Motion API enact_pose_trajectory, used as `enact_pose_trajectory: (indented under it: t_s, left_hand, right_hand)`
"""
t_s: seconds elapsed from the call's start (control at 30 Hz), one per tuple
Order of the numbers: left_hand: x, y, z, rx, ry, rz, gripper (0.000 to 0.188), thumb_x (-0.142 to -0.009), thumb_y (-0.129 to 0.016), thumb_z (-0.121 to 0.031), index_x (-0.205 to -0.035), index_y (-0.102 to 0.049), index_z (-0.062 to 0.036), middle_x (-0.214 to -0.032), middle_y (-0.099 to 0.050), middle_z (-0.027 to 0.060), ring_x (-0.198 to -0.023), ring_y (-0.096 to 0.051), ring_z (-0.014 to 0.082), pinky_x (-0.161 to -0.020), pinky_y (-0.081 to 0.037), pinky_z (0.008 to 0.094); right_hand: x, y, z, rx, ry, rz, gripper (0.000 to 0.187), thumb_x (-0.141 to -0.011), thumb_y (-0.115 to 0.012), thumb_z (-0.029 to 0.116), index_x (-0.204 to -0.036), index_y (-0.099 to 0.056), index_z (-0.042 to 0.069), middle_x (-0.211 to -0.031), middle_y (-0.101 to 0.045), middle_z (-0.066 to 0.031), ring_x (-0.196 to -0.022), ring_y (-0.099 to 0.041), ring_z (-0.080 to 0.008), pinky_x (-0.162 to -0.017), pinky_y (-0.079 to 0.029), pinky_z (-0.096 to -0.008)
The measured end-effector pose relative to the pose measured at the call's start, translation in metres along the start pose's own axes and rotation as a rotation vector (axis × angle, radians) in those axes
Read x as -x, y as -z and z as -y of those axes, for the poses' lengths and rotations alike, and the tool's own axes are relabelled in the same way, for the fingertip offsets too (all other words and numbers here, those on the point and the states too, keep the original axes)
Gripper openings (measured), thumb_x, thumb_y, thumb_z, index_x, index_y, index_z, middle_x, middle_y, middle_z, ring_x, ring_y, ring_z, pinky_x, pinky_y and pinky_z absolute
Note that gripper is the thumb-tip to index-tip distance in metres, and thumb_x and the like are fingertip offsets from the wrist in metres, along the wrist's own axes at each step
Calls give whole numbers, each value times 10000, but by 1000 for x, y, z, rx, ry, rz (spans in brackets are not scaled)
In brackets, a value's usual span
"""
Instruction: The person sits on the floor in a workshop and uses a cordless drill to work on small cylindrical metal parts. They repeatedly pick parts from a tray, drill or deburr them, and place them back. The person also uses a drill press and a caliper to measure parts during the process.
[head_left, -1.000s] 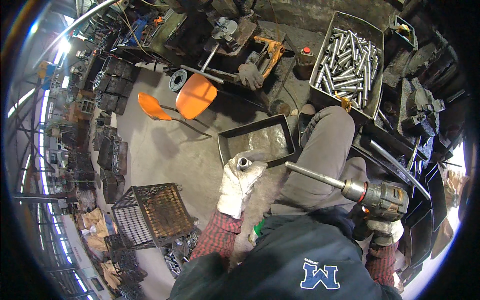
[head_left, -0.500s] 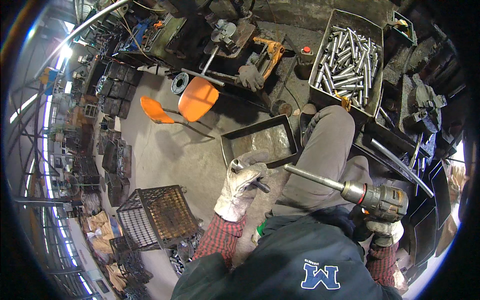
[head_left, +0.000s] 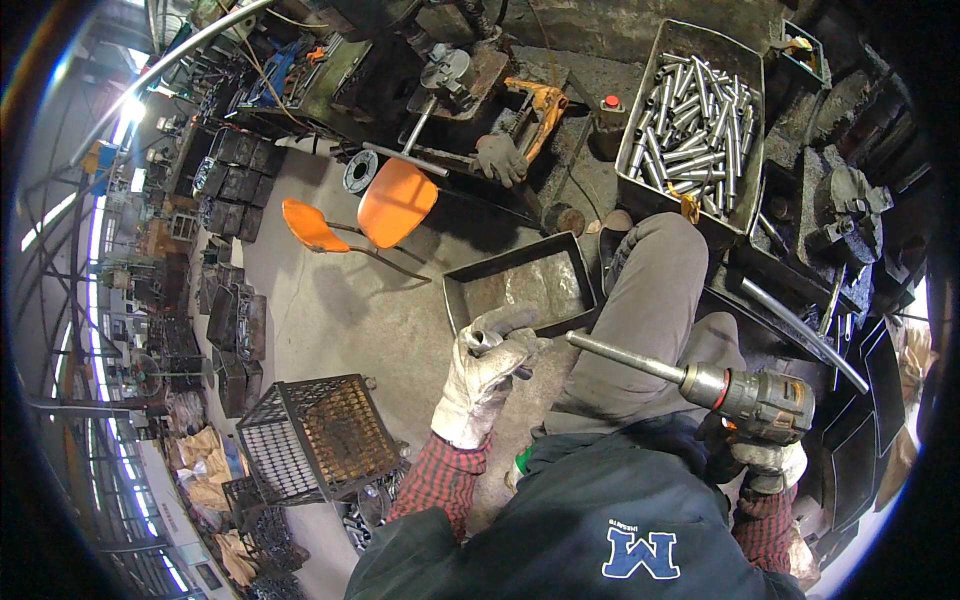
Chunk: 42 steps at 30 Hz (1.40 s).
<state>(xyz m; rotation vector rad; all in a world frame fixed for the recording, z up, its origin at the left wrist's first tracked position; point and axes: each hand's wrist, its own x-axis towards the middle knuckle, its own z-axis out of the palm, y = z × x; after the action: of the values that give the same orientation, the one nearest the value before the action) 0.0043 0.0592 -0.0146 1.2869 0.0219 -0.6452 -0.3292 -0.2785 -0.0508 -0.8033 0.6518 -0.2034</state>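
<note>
My left hand (head_left: 474,388), in a pale, stained work glove, is closed around a short metal tube (head_left: 484,342). One open end of the tube shows near the thumb; its other end is mostly behind the fingers. A gloved right hand (head_left: 774,464), mine, grips a cordless drill (head_left: 768,404) by its handle. From the drill's chuck a long steel rod (head_left: 628,357) points left toward my left hand, with a gap between its tip and the glove. A shallow metal tray (head_left: 522,285) sits on the floor just beyond my left hand.
A deep metal bin (head_left: 640,110) of many steel tubes stands far right. Left of my knee is an orange chair (head_left: 397,200). A plastic crate (head_left: 318,435) stands at lower left. Machinery with a chuck (head_left: 447,70) and a grey glove (head_left: 499,158) lies ahead; a long bar (head_left: 805,335) leans at right.
The tube in my left hand has turned, so its far end now shows less below the fingers. The right hand and drill have hardly moved.
</note>
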Motion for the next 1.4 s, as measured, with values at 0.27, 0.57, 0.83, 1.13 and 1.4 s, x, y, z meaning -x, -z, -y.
enact_pose_trajectory:
  t_s: [0.27, 0.57, 0.83, 1.13, 1.4]
  left_hand:
    - [1, -3, 0, -59, -22, -1, 726, -890, -877, -208, -1469, -633, 157, -1006, -767, 132, -889, -776, 240, -770, -674, 370]
    - [1, -6, -1, -203, -42, -48, 686, -922, -823, -171, -1490, -619, 155, -987, -762, 135, -845, -734, 208, -724, -602, 332]
    - [2, -10, -9, -472, -115, -65, 520, -947, -810, -124, -1409, -722, 98, -1138, -815, 156, -979, -771, 190, -876, -626, 346]
    - [-1, -10, -5, -775, -265, -73, 429, -945, -787, -91, -1365, -784, -3, -1241, -844, 131, -1089, -794, 175, -981, -624, 325]
    - [4, -12, -11, -1197, -425, -90, 468, -872, -845, -106, -1339, -804, -106, -1125, -809, 103, -986, -782, 263, -936, -622, 395]
  right_hand:
    - [2, -3, 5, 116, 26, 21, 1000, -594, -933, -117, -1541, -616, -60, -1378, -781, -202, -1198, -796, -349, -977, -718, -462]
    - [5, -8, 4, 64, 16, -34, 916, -662, -910, -77, -1527, -610, -63, -1364, -776, -227, -1167, -803, -375, -953, -722, -486]
    - [2, -9, 2, 106, 33, -19, 847, -618, -884, -109, -1440, -704, -7, -1301, -805, -166, -1160, -792, -331, -982, -681, -471]
    - [3, -10, 10, 125, -150, -137, 915, -673, -1003, 29, -1512, -641, 6, -1312, -795, -135, -1141, -791, -298, -991, -679, -433]
    - [8, -7, 3, 196, 1, -93, 942, -669, -1040, 62, -1517, -631, 7, -1312, -788, -127, -1133, -790, -290, -991, -680, -437]
